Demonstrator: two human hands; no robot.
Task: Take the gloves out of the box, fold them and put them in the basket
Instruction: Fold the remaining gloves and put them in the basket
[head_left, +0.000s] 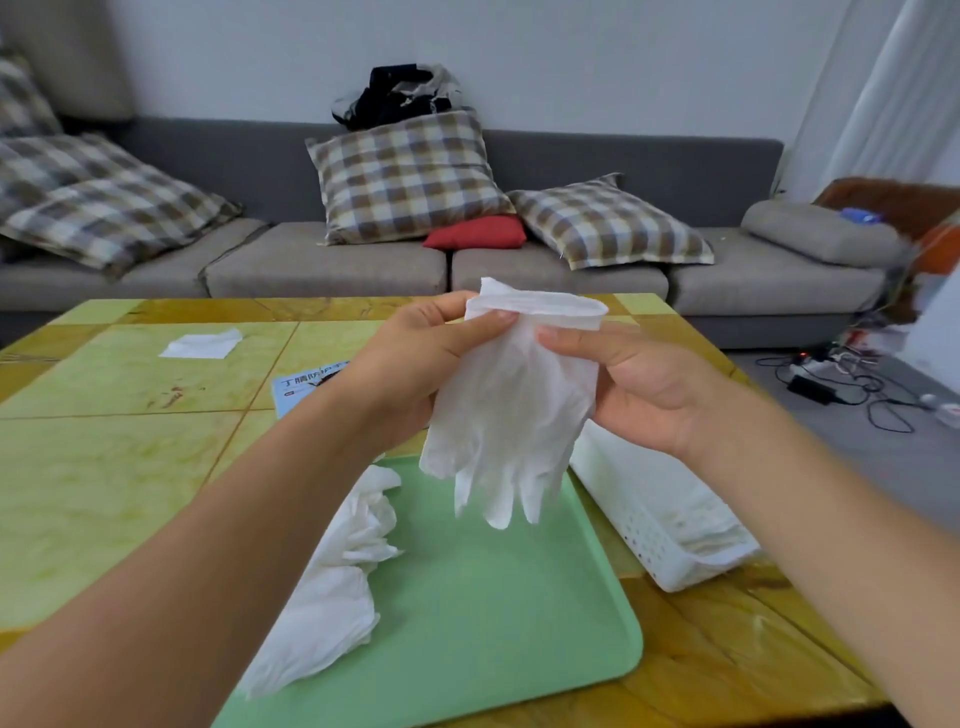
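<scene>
head view looks down over a yellow-green tiled desk (119, 467). at far left on it lies a small flat white square (200, 344), perhaps an already folded glove, though that cannot be told for sure. further right, a blue printed box (306, 387) peeks out from behind the left wrist. nearer the camera, a crumpled heap of thin white gloves (337, 577) lies across the left rim of a smooth green tray (519, 623).

the left hand (415, 358) pinches the left corner of the cuff of one white glove (514, 410), thumb on top, and the right hand (639, 384) pinches the right corner with thumb and fingertips, so both grips are closed on the same cuff. the glove hangs straight down from them, long axis vertical, cuff up, fingers dangling above the tray without touching it. it is thin, limp, slightly translucent film, wrinkled, with a rolled rim at the cuff.

right of the tray stands a white plastic basket (654, 551) with perforated walls and pale folded pieces inside. the right hand is nearer to it. folding probably comes first, laying the glove flat on the tray below.
</scene>
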